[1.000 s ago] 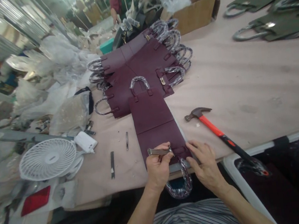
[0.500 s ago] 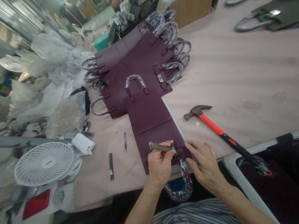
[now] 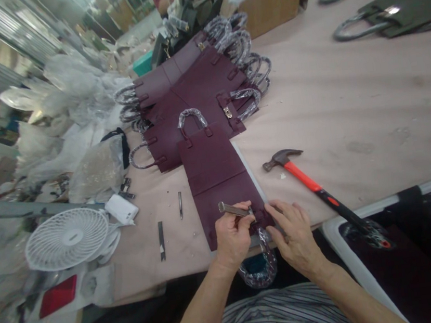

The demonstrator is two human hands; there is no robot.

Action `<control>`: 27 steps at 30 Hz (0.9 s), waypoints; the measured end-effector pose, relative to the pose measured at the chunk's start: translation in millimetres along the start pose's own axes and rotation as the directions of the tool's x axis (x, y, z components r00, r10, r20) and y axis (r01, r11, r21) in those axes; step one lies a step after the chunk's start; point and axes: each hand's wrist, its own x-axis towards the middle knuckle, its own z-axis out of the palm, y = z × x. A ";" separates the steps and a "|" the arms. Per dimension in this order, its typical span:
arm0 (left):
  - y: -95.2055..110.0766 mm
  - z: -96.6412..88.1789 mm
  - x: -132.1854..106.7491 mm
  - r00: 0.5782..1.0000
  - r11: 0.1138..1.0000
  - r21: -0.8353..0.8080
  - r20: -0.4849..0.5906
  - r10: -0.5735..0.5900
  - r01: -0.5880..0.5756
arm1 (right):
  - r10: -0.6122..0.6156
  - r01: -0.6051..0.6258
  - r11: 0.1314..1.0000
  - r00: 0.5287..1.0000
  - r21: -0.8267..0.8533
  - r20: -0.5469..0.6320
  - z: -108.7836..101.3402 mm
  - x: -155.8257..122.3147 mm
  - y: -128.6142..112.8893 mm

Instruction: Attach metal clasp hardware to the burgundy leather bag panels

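- As we look down, the pale desk (image 3: pixel 322 101) spreads widest before us, carrying everything we handle.
- Across its far side we see a stack of maroon bag pieces (image 3: pixel 192 96), their handles wrapped in clear plastic.
- Nearer us lies the maroon panel (image 3: pixel 213 156), flat at the desk's front edge, its near plastic-wrapped handle (image 3: pixel 269 259) hanging past that edge.
- To the right rests our hammer (image 3: pixel 313 186), head on the desk, butt end past the edge.
- Our right hand (image 3: pixel 292 230) lies at the panel's right edge, its grip wide, fingers spread.
- Our left hand (image 3: pixel 232 238) has its grip wrapped round a metal tool (image 3: pixel 233 209), tilted over the panel's near end.
- Left of the panel, we see a dark forked strip (image 3: pixel 161 240) and, smallest, a slim rod (image 3: pixel 180 205).
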 end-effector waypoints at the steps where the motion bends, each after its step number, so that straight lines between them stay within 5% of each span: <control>1: 0.0 0.8 -0.3 1.000 1.000 0.016 -0.006 0.018 -0.017 | 0.000 0.000 1.000 1.000 0.001 0.004 0.0 -0.4 0.9; 6: -0.5 3.7 -3.3 0.999 0.997 0.076 -0.050 0.010 -0.007 | -0.016 0.013 0.998 0.999 0.058 0.048 -5.5 -4.0 9.5; 12: -2.9 9.4 -11.4 0.983 0.975 0.164 -0.077 0.165 -0.150 | 0.007 0.004 0.996 0.993 0.091 -0.121 -34.8 -11.7 16.0; 20: -7.0 13.6 -13.1 0.969 0.951 0.230 -0.090 0.230 -0.205 | 0.061 -0.129 0.971 0.947 -0.200 -0.316 -73.9 -9.1 43.5; 24: -8.1 14.2 -13.9 0.964 0.944 0.237 -0.077 0.253 -0.229 | 0.051 -0.145 0.910 0.969 -0.388 -0.241 -79.2 -2.8 58.3; 27: -7.8 15.3 -15.1 0.953 0.929 0.244 -0.053 0.298 -0.277 | 0.169 -0.202 0.881 0.979 -0.427 -0.116 -84.0 7.3 64.8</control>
